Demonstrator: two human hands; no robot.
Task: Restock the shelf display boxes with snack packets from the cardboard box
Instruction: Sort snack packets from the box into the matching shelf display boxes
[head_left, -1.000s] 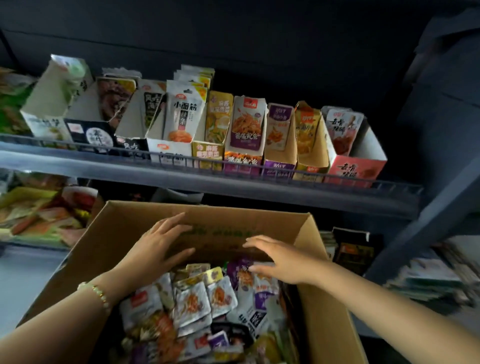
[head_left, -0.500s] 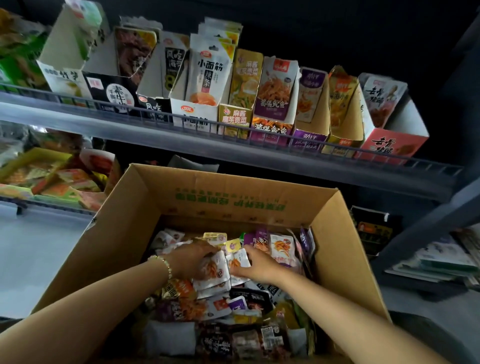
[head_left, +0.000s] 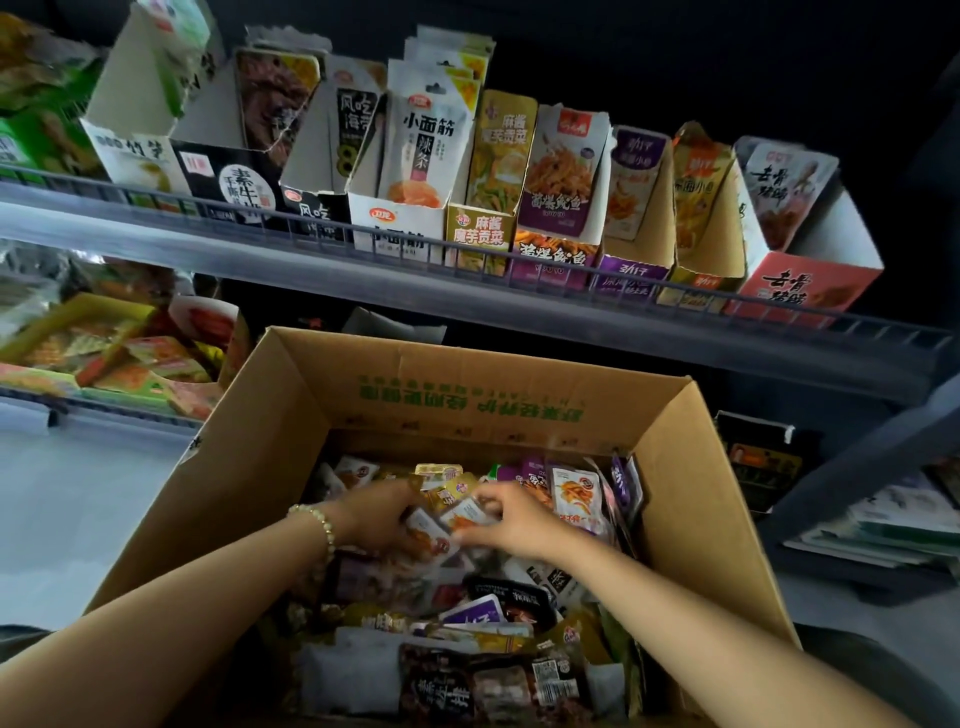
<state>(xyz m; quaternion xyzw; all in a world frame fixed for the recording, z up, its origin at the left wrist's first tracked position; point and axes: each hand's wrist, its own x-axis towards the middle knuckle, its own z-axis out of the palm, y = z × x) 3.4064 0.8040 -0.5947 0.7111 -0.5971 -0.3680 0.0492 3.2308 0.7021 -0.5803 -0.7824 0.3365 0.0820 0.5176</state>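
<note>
An open cardboard box (head_left: 467, 395) stands below the shelf, filled with several mixed snack packets (head_left: 493, 613). Both hands are down inside it, close together near the middle. My left hand (head_left: 376, 517), with a bead bracelet at the wrist, curls its fingers round white and orange packets (head_left: 431, 530). My right hand (head_left: 511, 522) pinches the same small bunch from the right side. Above, a row of display boxes (head_left: 410, 228) stands on the grey wire-fronted shelf (head_left: 311, 270), each with packets upright inside.
A red display box (head_left: 810, 280) ends the row at the right. To the left, a lower shelf holds yellow and green trays of packets (head_left: 104, 358). Stacked papers (head_left: 893, 525) lie on a low shelf at the right.
Both hands went from hovering open over the box's far side down into the packets and closed on a small bunch. The camera has tilted and come nearer the box.
</note>
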